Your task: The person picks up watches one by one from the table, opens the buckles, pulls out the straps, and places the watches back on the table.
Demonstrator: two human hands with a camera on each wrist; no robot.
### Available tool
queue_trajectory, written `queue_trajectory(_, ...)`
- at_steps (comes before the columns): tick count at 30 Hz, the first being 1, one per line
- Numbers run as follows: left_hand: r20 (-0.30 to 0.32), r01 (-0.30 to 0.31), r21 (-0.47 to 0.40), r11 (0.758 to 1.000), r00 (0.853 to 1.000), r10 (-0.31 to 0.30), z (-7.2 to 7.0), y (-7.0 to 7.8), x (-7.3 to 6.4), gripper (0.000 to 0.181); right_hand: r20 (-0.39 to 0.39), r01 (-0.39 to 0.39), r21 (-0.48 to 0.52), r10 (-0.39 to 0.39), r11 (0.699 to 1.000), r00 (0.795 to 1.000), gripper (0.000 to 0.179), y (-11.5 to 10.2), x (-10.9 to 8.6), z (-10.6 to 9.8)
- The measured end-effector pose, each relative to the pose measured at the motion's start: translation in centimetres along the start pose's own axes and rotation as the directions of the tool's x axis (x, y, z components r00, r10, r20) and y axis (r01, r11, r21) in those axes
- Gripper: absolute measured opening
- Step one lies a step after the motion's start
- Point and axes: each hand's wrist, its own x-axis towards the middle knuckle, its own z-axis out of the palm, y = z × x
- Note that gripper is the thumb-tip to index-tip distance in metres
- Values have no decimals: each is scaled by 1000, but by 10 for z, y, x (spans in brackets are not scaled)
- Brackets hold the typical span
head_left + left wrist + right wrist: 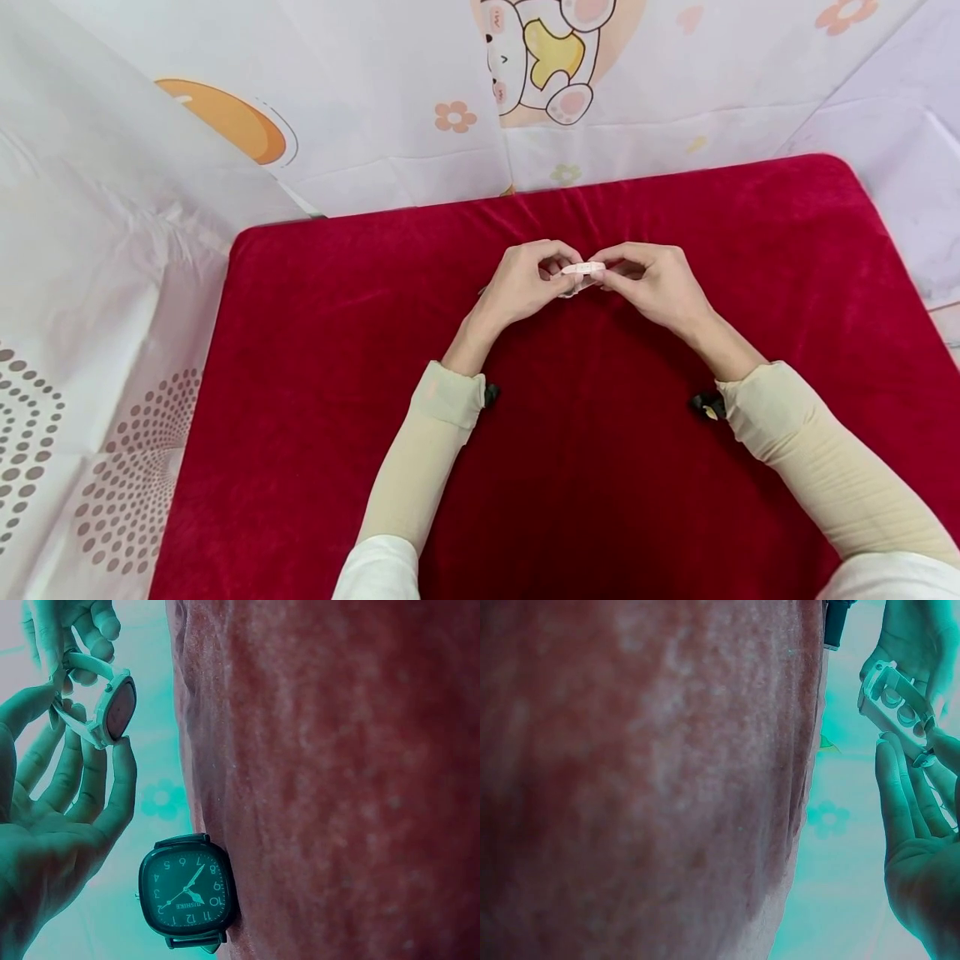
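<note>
A wristwatch with a pale strap (585,268) is held up between both hands over the red cloth. Its round case (120,710) faces away from the palms, and the strap bends into a loop. My left hand (523,279) grips it with fingertips at the case and the thumb by the strap's end. From the other side, my right hand (658,282) pinches the strap (891,724) between thumb and fingers near the buckle. A second watch, black with a squarish dial (187,889), stands on the cloth by the left hand, which mostly hides it in the head view.
Red velvety cloth (315,400) covers the table, with rounded corners at the back. Pale printed curtains (375,75) hang close behind and to the left. Small black devices (708,406) sit at both sleeve cuffs.
</note>
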Motion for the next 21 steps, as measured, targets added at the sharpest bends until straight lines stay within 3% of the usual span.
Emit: queue_trajectory(21, -20, 7, -44, 999, 1000, -8, 1, -2, -2, 13, 17, -54, 23, 53, 998, 998, 16, -5, 0, 0)
